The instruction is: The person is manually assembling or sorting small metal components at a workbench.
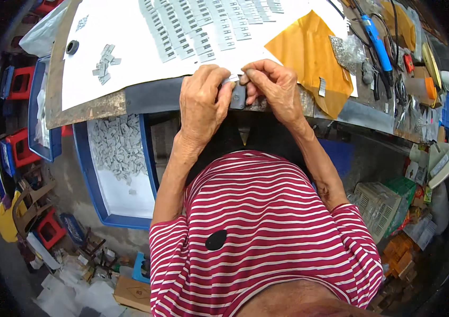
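Observation:
At the near edge of the table, my left hand [204,99] is closed, its thumb and forefinger pinching a small pale-grey flat piece [232,78]. Beside it, my right hand [276,85] has thumb and forefinger pressed together close to that piece; whatever is between them is too small to make out. A dark grey block [239,98] lies at the table edge between the hands. Beyond them, similar small grey pieces [185,31] with dark marks lie in slanting rows on a white sheet [124,37]. A loose heap of grey pieces [106,64] sits left of my left hand.
A yellow padded envelope [304,47] lies right of my hands, with one grey piece [322,86] on it. A blue electric screwdriver [377,42] and cables are farther right. A black ring [72,47] stands far left. Below the table, a blue tray [113,219] holds many pieces.

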`<act>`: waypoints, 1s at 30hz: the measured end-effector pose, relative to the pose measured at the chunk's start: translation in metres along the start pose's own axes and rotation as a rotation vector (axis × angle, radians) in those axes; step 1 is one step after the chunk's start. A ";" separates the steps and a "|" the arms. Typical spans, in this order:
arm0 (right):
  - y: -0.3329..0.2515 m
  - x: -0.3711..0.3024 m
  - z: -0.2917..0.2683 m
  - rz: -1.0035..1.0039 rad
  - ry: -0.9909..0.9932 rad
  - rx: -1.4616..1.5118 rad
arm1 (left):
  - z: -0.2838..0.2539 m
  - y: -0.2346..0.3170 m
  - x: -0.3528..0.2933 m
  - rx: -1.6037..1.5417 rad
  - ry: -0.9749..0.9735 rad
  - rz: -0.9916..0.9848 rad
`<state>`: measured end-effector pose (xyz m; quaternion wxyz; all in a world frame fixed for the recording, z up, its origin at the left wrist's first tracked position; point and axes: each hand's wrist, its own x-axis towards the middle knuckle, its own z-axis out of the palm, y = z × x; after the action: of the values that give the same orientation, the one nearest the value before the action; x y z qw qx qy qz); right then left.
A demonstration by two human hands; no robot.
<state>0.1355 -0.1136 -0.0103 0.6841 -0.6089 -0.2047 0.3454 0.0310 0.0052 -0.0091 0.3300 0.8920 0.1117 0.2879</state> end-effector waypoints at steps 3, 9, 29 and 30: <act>0.001 0.000 -0.001 0.002 0.022 -0.013 | -0.012 -0.010 0.002 -0.024 0.066 -0.039; 0.006 -0.003 -0.009 -0.022 0.042 -0.038 | -0.041 -0.038 0.011 0.136 0.175 -0.069; 0.004 -0.004 -0.012 0.011 -0.012 -0.097 | -0.047 -0.055 0.023 0.285 -0.042 -0.367; 0.004 -0.003 -0.012 0.011 -0.015 -0.096 | -0.048 -0.055 0.023 0.287 -0.041 -0.368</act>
<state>0.1409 -0.1246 -0.0160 0.6507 -0.6396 -0.2227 0.3434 0.0209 0.0807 -0.0056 0.2487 0.9001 0.3057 0.1859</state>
